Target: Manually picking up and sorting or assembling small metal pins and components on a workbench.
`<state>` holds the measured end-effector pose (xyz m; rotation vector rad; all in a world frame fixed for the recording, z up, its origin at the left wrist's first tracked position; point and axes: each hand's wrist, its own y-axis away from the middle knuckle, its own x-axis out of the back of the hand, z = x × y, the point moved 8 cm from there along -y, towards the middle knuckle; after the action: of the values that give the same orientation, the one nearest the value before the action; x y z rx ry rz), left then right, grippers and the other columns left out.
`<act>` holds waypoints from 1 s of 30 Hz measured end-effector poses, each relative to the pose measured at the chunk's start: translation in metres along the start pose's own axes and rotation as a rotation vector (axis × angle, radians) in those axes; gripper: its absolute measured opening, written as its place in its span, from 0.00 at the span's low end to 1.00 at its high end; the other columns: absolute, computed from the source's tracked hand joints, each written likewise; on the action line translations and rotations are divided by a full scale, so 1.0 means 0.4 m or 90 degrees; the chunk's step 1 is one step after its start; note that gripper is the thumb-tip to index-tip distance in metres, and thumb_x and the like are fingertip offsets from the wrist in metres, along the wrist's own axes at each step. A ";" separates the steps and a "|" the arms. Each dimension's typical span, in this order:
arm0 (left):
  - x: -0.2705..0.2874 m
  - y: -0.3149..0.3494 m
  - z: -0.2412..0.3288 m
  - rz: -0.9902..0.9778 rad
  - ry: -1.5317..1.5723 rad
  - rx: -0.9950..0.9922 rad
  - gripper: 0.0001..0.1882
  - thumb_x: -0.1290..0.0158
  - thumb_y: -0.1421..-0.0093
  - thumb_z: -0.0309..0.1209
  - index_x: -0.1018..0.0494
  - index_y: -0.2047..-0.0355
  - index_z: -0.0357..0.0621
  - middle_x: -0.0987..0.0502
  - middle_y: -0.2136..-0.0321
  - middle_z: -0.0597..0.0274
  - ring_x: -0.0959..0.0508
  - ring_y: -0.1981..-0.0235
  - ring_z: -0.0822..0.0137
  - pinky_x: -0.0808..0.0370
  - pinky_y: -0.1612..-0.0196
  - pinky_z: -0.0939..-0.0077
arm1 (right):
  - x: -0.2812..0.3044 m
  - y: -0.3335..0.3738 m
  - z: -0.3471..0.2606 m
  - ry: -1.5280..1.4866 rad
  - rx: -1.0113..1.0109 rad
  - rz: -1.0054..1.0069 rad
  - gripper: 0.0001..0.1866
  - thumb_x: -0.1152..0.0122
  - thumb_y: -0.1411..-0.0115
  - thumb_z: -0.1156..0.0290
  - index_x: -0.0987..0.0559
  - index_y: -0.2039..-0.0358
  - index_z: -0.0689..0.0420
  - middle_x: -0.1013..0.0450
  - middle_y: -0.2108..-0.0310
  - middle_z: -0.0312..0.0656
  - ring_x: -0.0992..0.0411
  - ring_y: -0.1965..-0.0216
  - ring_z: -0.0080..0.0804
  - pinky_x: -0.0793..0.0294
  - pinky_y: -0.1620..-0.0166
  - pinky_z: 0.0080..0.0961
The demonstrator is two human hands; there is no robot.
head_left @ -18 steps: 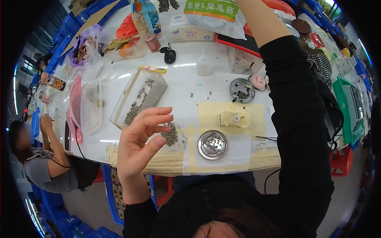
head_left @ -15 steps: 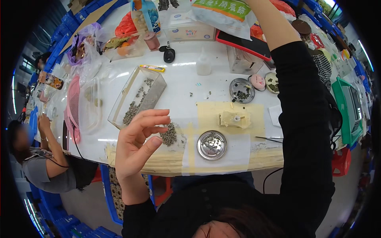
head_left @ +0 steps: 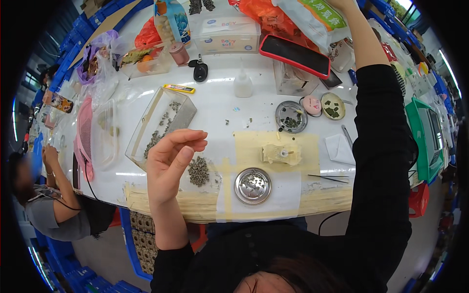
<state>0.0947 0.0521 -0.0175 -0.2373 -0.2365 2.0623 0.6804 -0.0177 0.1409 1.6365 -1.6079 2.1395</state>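
My left hand hovers over the near left of the white table, fingers loosely curved and thumb apart, holding nothing. Beneath and beside it are a heap of small grey bits and a clear tray holding more. At the far right, my right hand, partly cut off by the picture's top edge, grips a plastic bag with a green and orange label. Orange plastic lies beside that bag. A red-cased phone rests tilted on a clear box just below.
A round metal dish, a yellowish block and tweezers lie near the front. Behind them stand a tin of dark green pieces, a squeeze bottle and a tissue pack. A co-worker sits at left.
The labelled bag has moved right with my right hand, uncovering orange plastic and more of the phone. My left fingers have drawn closer together. The whole view has shifted slightly.
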 end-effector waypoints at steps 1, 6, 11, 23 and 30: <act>0.006 -0.004 -0.007 0.004 0.015 -0.003 0.17 0.50 0.31 0.31 0.28 0.48 0.30 0.21 0.53 0.49 0.21 0.53 0.63 0.25 0.47 0.66 | 0.049 0.005 -0.008 -0.058 -0.003 0.020 0.52 0.34 0.46 0.44 0.40 0.36 0.75 0.41 0.36 0.67 0.43 0.32 0.55 0.44 0.30 0.36; 0.034 -0.012 -0.041 0.079 0.078 0.018 0.16 0.46 0.33 0.30 0.25 0.50 0.32 0.18 0.59 0.54 0.20 0.58 0.68 0.24 0.50 0.71 | -0.058 -0.027 0.074 -0.105 -0.025 -0.159 0.39 0.35 0.45 0.45 0.26 0.43 0.65 0.29 0.44 0.61 0.31 0.40 0.52 0.34 0.37 0.37; 0.035 -0.021 -0.060 0.074 0.073 0.015 0.16 0.46 0.33 0.30 0.25 0.50 0.32 0.18 0.59 0.55 0.20 0.60 0.69 0.25 0.51 0.71 | -0.135 0.062 0.060 -0.001 0.158 -0.218 0.22 0.40 0.42 0.57 0.20 0.51 0.57 0.22 0.56 0.55 0.23 0.54 0.49 0.25 0.50 0.39; 0.054 0.007 -0.044 0.070 0.128 -0.012 0.15 0.49 0.31 0.30 0.25 0.49 0.33 0.18 0.60 0.57 0.21 0.60 0.69 0.26 0.51 0.71 | 0.018 0.516 -0.267 -0.170 0.258 -0.493 0.48 0.29 0.57 0.35 0.25 0.48 0.65 0.23 0.56 0.52 0.22 0.56 0.41 0.24 0.52 0.30; 0.071 0.013 -0.058 0.099 0.146 0.005 0.15 0.50 0.31 0.30 0.26 0.49 0.33 0.19 0.60 0.58 0.21 0.60 0.70 0.26 0.50 0.71 | 0.016 0.522 -0.268 -0.214 0.217 -0.480 0.42 0.27 0.54 0.43 0.25 0.50 0.65 0.24 0.53 0.53 0.25 0.51 0.42 0.27 0.48 0.32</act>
<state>0.0831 0.0763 -0.0432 -0.4972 -0.0716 2.1663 0.4890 -0.0449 0.0076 2.2963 -0.4770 1.8354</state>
